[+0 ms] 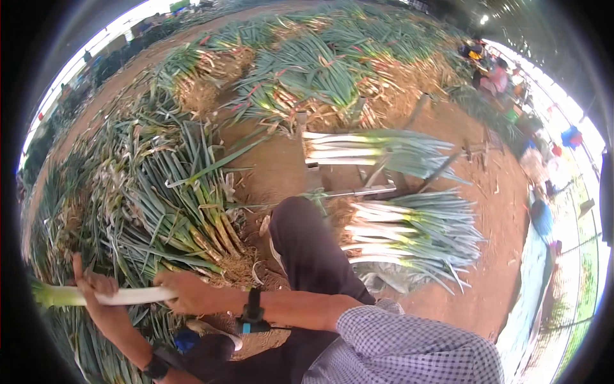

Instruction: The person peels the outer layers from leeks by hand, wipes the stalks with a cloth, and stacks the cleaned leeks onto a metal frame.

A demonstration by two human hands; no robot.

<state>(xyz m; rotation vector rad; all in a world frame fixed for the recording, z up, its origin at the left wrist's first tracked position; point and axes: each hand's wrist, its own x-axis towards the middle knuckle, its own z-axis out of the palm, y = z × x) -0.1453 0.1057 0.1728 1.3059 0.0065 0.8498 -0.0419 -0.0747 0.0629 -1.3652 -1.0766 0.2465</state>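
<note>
A leek or large scallion (139, 296) lies level across the lower left, its white shank between my hands and its green end at the picture's left rim. My right hand (184, 292) is closed around the root end of the shank. My left hand (98, 283) is on the shank nearer the green leaves, with one finger pointing up. Just beyond my right hand lies a bunch of untrimmed leeks (216, 230) with brown roots. In front of my knee, cleaned white leeks (345, 149) rest across a metal and wood stand (360, 191).
A stack of cleaned leeks (412, 230) lies right of my knee on a plastic sheet (393, 278). Tied leek bundles (312, 72) cover the ground ahead. Loose leaves and leeks (120, 177) are heaped at left. Several people, one in pink (496, 79), are far off at right.
</note>
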